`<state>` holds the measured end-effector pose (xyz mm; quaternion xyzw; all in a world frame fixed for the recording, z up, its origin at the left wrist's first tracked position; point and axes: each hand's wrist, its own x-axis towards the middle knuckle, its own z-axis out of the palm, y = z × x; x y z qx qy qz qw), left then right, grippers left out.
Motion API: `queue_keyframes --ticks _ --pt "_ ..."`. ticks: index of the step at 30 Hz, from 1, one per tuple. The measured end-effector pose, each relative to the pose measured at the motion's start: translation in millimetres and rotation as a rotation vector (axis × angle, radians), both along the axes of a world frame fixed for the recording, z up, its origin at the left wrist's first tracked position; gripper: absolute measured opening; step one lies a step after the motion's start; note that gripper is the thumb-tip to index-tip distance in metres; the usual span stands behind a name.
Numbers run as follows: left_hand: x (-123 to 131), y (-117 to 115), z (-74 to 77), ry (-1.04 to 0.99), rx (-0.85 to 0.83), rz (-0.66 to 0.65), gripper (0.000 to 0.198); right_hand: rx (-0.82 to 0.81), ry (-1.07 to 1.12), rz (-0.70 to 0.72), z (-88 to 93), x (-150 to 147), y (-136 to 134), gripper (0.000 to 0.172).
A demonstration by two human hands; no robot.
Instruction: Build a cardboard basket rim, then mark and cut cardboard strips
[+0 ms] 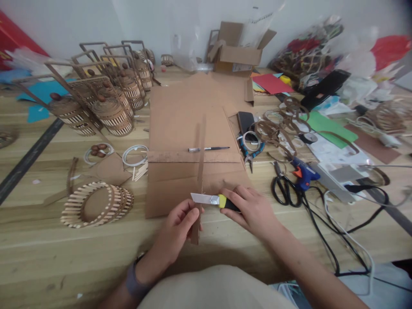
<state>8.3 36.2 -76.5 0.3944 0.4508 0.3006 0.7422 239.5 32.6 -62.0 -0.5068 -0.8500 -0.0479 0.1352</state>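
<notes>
Between its thumb and fingers my left hand (180,227) pinches a narrow cardboard strip (200,180) near its lower end; the strip points away from me and its far end is blurred. My right hand (249,210) grips a yellow and black utility knife (223,202). The knife's wide blade (203,198) is out and lies across the strip, just above my left fingers; whether it cuts in, I cannot tell. Beneath lies a large cardboard sheet (180,111). A pen (209,149) rests on it, partly behind the strip.
At left stand several stick-and-cardboard lidded baskets (112,111) with tall handles, and an unfinished round one (96,204). Pliers (251,152), black scissors (283,189), a blue glue gun (304,174) with cables, and curled cardboard strips (273,128) lie right. An open box (238,56) stands behind.
</notes>
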Motion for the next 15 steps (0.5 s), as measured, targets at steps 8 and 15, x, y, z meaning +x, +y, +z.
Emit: queue_keyframes --ticks 8,15 --pt "3.3 -0.9 6.9 0.068 0.026 -0.02 0.051 -0.021 0.071 0.029 5.3 -15.3 -1.5 0.056" --pt "4.2 -3.6 -0.5 0.044 -0.007 0.056 0.051 -0.018 0.112 0.046 6.9 -19.1 -2.1 0.054"
